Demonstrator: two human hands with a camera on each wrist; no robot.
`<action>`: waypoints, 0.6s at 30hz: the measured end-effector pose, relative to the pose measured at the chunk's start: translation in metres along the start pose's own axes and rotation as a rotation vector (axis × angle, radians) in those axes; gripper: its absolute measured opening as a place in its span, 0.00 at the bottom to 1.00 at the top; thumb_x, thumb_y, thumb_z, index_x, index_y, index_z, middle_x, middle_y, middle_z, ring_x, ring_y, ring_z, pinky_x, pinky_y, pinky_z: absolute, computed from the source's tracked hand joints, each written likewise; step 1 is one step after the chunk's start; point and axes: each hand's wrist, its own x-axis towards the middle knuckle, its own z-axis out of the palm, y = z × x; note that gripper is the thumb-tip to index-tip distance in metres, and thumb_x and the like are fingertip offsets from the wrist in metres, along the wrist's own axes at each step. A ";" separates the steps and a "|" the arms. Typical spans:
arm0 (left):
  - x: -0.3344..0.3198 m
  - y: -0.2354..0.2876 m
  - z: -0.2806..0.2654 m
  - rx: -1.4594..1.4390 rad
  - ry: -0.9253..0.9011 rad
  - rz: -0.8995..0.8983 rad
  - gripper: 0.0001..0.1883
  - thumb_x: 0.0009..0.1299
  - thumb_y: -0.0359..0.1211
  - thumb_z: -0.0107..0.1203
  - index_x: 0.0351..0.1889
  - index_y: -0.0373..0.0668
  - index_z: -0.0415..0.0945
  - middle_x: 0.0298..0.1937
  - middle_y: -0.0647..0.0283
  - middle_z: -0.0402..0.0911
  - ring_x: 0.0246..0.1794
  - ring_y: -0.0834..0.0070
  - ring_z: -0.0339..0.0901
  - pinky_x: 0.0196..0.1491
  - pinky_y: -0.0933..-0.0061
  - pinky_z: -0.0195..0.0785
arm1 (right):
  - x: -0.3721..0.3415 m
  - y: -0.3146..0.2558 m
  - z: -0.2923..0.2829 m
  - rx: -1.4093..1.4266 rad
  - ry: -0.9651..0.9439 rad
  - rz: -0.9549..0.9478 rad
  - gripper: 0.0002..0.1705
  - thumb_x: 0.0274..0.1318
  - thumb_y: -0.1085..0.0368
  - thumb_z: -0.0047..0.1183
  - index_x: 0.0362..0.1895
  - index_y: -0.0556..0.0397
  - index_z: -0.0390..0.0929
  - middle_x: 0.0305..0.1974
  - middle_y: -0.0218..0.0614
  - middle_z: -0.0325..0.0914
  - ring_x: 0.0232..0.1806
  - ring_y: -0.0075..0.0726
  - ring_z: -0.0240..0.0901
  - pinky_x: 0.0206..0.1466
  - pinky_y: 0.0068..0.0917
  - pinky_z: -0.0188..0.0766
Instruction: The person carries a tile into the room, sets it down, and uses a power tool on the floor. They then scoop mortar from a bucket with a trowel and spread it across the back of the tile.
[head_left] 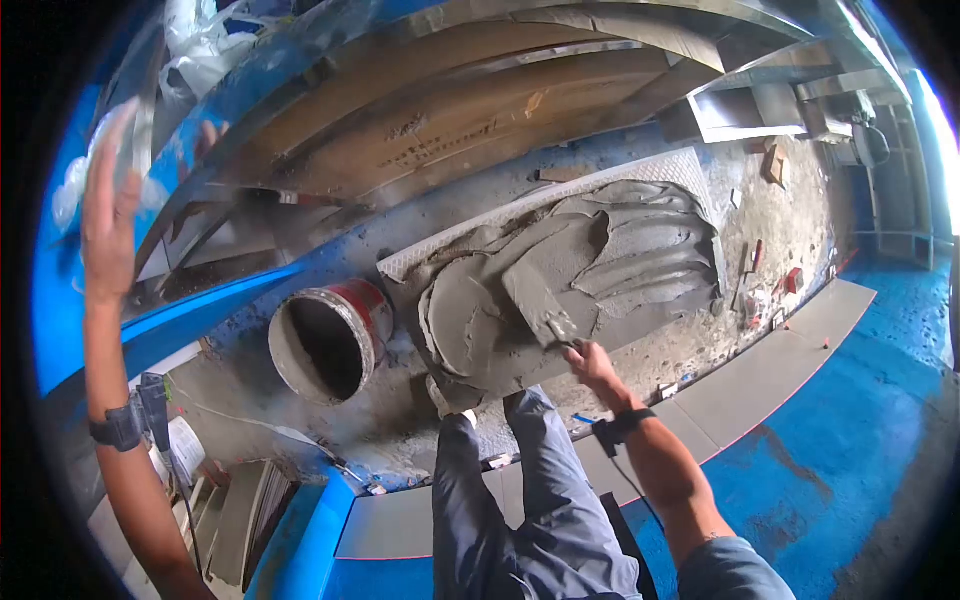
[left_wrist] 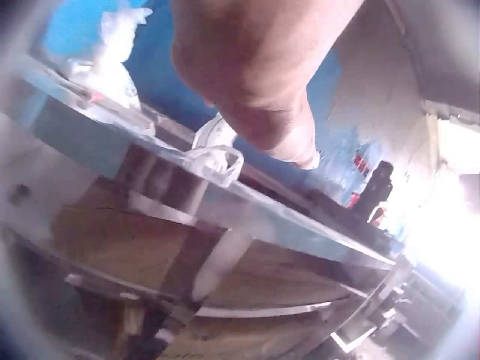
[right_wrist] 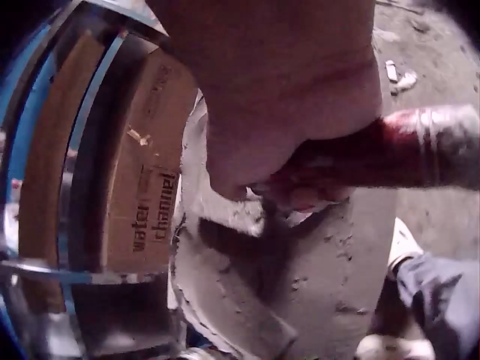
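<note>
Bare, dusty floor [head_left: 815, 215] stretches in front of a person in grey trousers [head_left: 530, 520], with bright blue ground [head_left: 860, 400] off to the right and a metal rack of brown cardboard boxes [head_left: 450, 145] along the far side. On that dusty patch, just ahead of the knees, lies a pale slab with a ridged surface [head_left: 400, 264], most of it buried under thick wet grey mortar [head_left: 650, 235]; ridged pattern shows along its far edge. Right hand [head_left: 597, 364] has its fingers wrapped round the dark red handle [right_wrist: 416, 142] of a flat trowel smeared with mortar [head_left: 533, 298], whose blade lies on the mortar near the middle of the slab. Left hand [head_left: 110, 235] is raised at the left beside the rack, fingers stretched out, holding nothing; whether it touches the frame I can't tell. Just left of the slab sits a red, mortar-caked round bucket [head_left: 373, 305], tipped in appearance, its mouth toward us. Flat grey tiles [head_left: 735, 385] form a row on the near right, edged by a thin red line [head_left: 770, 417].
</note>
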 end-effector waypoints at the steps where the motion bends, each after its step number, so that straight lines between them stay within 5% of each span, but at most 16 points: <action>1: -0.009 -0.004 0.008 -0.074 -0.062 -0.047 0.34 0.77 0.55 0.34 0.72 0.41 0.57 0.71 0.54 0.61 0.74 0.61 0.54 0.74 0.63 0.40 | -0.007 0.003 -0.017 -0.391 0.005 -0.190 0.21 0.56 0.47 0.55 0.39 0.52 0.76 0.31 0.54 0.79 0.35 0.64 0.76 0.37 0.54 0.70; 4: -0.026 0.000 0.009 -0.113 -0.191 -0.078 0.39 0.74 0.61 0.32 0.72 0.40 0.57 0.72 0.53 0.59 0.75 0.59 0.52 0.75 0.60 0.37 | -0.024 -0.001 -0.088 -0.577 0.090 -0.070 0.20 0.58 0.48 0.52 0.39 0.53 0.73 0.31 0.55 0.79 0.37 0.63 0.76 0.38 0.52 0.72; 6: -0.036 0.002 0.007 -0.087 -0.249 -0.073 0.41 0.73 0.63 0.32 0.71 0.40 0.57 0.72 0.52 0.60 0.74 0.59 0.53 0.75 0.58 0.38 | -0.035 -0.013 -0.122 -0.443 0.240 -0.030 0.19 0.59 0.50 0.52 0.37 0.54 0.72 0.29 0.57 0.77 0.35 0.66 0.75 0.37 0.54 0.70; 9: -0.046 -0.006 0.011 0.021 -0.256 0.019 0.43 0.72 0.64 0.31 0.72 0.39 0.55 0.72 0.53 0.58 0.74 0.56 0.53 0.76 0.49 0.30 | -0.018 -0.005 -0.149 -0.317 0.278 -0.033 0.19 0.60 0.51 0.50 0.35 0.56 0.72 0.23 0.51 0.77 0.26 0.58 0.76 0.30 0.48 0.70; 10: -0.046 -0.010 0.012 0.017 -0.249 0.017 0.43 0.72 0.64 0.31 0.72 0.39 0.55 0.72 0.53 0.58 0.74 0.56 0.53 0.76 0.49 0.30 | -0.013 -0.033 -0.155 -0.117 0.176 0.018 0.19 0.61 0.51 0.49 0.34 0.57 0.72 0.21 0.43 0.75 0.22 0.47 0.74 0.25 0.41 0.68; 13: -0.048 -0.020 0.019 0.082 -0.244 0.066 0.42 0.72 0.63 0.31 0.72 0.38 0.56 0.73 0.53 0.58 0.74 0.56 0.53 0.75 0.50 0.33 | 0.020 -0.093 -0.139 0.437 -0.001 0.103 0.17 0.64 0.53 0.47 0.32 0.55 0.72 0.17 0.24 0.64 0.17 0.19 0.62 0.17 0.25 0.58; 17: -0.044 -0.032 0.025 0.109 -0.205 0.184 0.42 0.73 0.63 0.32 0.72 0.38 0.56 0.73 0.52 0.59 0.73 0.54 0.54 0.74 0.50 0.37 | 0.081 -0.134 -0.067 0.653 -0.129 0.185 0.16 0.65 0.54 0.47 0.30 0.52 0.73 0.15 0.21 0.60 0.13 0.20 0.56 0.15 0.25 0.53; 18: -0.045 -0.034 0.028 0.077 -0.202 0.172 0.42 0.73 0.62 0.32 0.72 0.38 0.56 0.72 0.52 0.59 0.73 0.53 0.54 0.74 0.50 0.38 | 0.101 -0.137 -0.041 0.506 -0.147 0.166 0.19 0.65 0.53 0.48 0.25 0.51 0.72 0.15 0.23 0.63 0.13 0.21 0.56 0.15 0.27 0.53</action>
